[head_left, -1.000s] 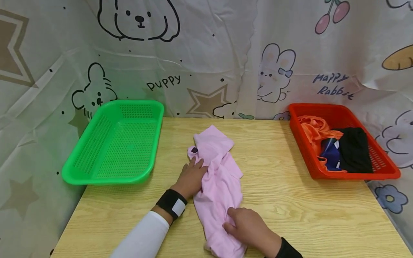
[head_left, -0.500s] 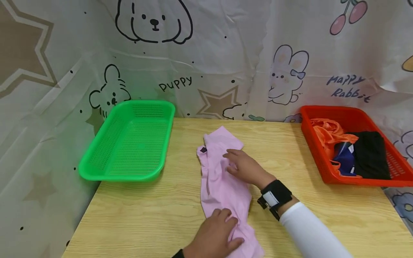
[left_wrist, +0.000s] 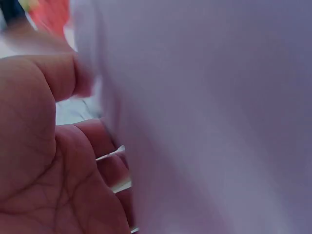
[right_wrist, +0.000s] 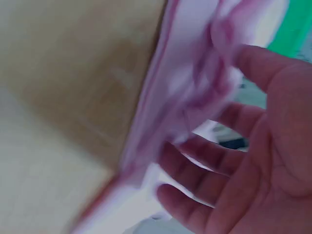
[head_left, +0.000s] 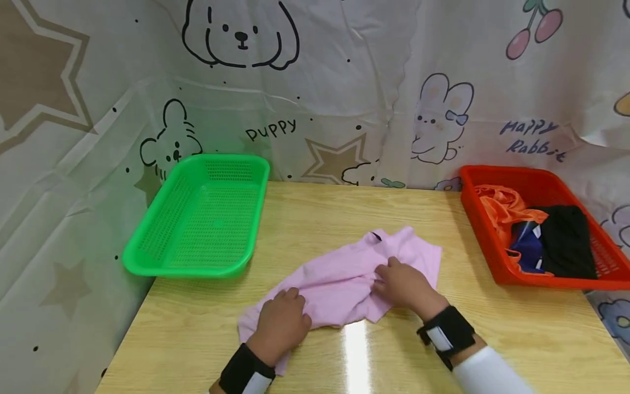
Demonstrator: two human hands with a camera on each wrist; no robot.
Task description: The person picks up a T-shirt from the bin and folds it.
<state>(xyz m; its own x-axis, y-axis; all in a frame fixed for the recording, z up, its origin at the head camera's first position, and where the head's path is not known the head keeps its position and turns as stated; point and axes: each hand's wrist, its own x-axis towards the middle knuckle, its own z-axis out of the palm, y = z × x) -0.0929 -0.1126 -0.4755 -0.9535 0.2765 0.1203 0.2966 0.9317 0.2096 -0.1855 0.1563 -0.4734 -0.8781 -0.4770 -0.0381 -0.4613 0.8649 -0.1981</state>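
A pink shirt [head_left: 339, 282] lies bunched and slanted across the table, with a small dark label [head_left: 376, 236] showing near its top edge. Toward its lower left end my left hand [head_left: 281, 324] pinches the fabric. In the left wrist view the thumb [left_wrist: 73, 80] lies at the cloth's edge and the fingers go partly behind it. My right hand [head_left: 406, 287] grips the shirt near its right end. The right wrist view shows gathered pink folds [right_wrist: 195, 92] between thumb and fingers; the picture is blurred there.
A green perforated basket [head_left: 197, 271] stands at the back left of the wooden table [head_left: 394, 355]. At the right, a red basket [head_left: 551, 282] holds orange cloth [head_left: 507, 205], blue cloth [head_left: 526, 246] and black cloth [head_left: 568, 241]. A patterned curtain [head_left: 344, 87] hangs behind.
The shirt has turned from lying lengthwise to a slant, its far end swinging right and its near end left. My right hand has moved from the near end to the far end.
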